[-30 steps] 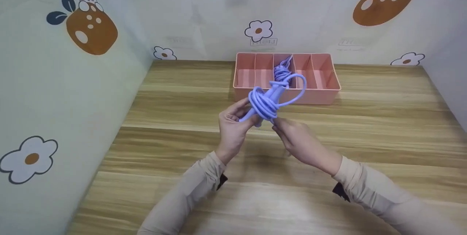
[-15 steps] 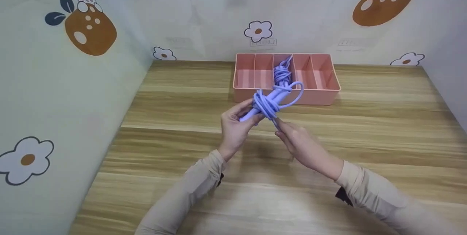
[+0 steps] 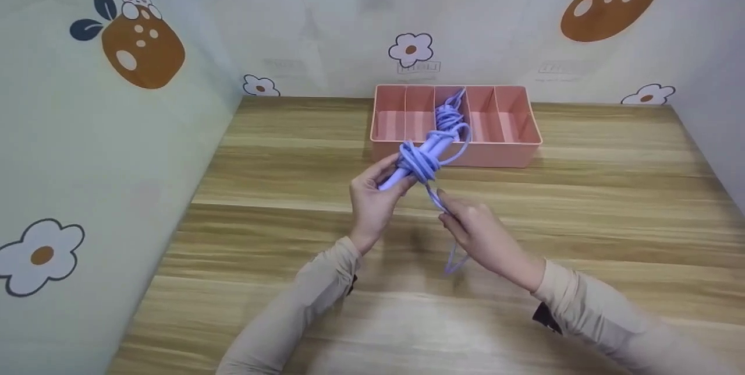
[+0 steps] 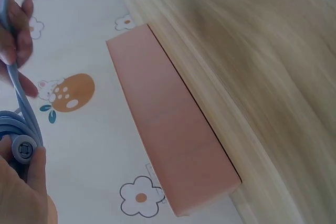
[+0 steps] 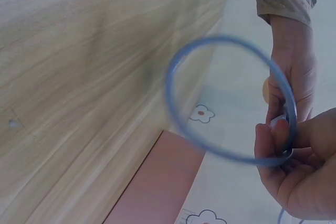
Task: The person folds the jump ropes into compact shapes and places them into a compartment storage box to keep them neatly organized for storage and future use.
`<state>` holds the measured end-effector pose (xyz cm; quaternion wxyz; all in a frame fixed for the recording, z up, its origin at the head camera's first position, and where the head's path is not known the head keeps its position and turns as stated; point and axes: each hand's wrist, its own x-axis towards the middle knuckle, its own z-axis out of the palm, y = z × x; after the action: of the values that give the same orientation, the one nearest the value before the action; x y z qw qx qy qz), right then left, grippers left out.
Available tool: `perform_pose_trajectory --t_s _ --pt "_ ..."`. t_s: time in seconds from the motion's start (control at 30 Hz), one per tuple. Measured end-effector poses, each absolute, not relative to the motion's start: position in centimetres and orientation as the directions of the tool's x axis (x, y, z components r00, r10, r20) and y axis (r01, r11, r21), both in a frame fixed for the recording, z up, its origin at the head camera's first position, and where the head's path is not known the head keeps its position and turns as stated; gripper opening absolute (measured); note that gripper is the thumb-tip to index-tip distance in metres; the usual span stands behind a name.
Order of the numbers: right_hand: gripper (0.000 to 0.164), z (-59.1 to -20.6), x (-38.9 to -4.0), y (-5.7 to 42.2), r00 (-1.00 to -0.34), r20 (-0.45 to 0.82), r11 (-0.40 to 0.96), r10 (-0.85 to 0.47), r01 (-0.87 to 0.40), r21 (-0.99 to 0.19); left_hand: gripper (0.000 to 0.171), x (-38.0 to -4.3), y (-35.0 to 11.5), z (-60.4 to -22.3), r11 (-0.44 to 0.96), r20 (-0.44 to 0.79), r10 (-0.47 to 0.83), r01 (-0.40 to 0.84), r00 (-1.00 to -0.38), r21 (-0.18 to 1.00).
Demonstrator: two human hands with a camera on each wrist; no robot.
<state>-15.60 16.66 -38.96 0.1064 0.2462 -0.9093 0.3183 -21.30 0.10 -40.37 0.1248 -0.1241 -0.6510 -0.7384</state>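
Observation:
A blue-purple jump rope (image 3: pixel 420 162), its cord wound round the handles, is held up in front of the pink box. My left hand (image 3: pixel 375 200) grips the handles at their near end; a round handle end (image 4: pixel 24 149) shows in the left wrist view. Between thumb and fingers, my right hand (image 3: pixel 488 236) pinches the cord pulled out from the windings. A loop of cord (image 5: pixel 170 87) hangs from that hand in the right wrist view. Another wound bundle of blue-purple cord (image 3: pixel 449 116) lies in the box's middle compartment, partly hidden behind the held rope.
The pink divided box (image 3: pixel 495 155) stands at the back of the wooden table (image 3: pixel 262 154), near the wall. Patterned white sheeting (image 3: pixel 326 25) covers the back and left side.
My right hand has drawn slightly down and away from the bundle, lengthening the cord between. A hanging loop now shows below it. The large upper loop has shrunk.

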Motion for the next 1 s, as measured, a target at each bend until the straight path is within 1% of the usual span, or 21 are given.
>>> perform_pose_trajectory --t_s 0.1,0.23,0.5,0.67,0.8,0.9,1.0 --pt "0.036 -38.8 -15.3 16.7 -0.868 0.347 0.681 -0.356 -0.495 -0.539 0.038 -21.5 -0.1 -40.5 -0.08 0.364 -0.015 0.364 -0.931 0.928" --pt "0.042 -38.7 -14.9 16.7 -0.864 0.361 0.684 -0.349 -0.499 -0.533 0.038 -21.7 -0.3 -40.8 -0.032 0.402 -0.009 0.402 -0.916 0.915" --pt "0.044 -38.9 -14.1 17.1 -0.85 0.391 0.728 -0.352 -0.512 -0.456 0.038 -22.0 -0.7 -40.9 0.027 0.408 -0.026 0.408 -0.912 0.913" --pt "0.048 -38.8 -13.5 17.4 -0.861 0.363 0.748 -0.357 -0.496 -0.441 0.038 -22.4 -1.1 -41.2 0.06 0.424 -0.048 0.421 -0.905 0.905" --pt "0.047 -38.5 -13.1 17.5 -0.867 0.34 0.758 -0.364 -0.488 -0.433 0.037 -22.6 -1.3 -41.3 0.09 0.42 -0.05 0.415 -0.906 0.905" --pt "0.046 -37.9 -12.8 17.7 -0.857 0.341 0.773 -0.387 -0.503 -0.387 0.035 -22.5 -1.4 -41.4 0.147 0.447 -0.03 0.439 -0.894 0.887" --pt "0.041 -37.0 -12.6 18.0 -0.829 0.363 0.785 -0.426 -0.538 -0.307 0.034 -22.5 -1.5 -41.4 0.246 0.51 0.007 0.495 -0.86 0.833"
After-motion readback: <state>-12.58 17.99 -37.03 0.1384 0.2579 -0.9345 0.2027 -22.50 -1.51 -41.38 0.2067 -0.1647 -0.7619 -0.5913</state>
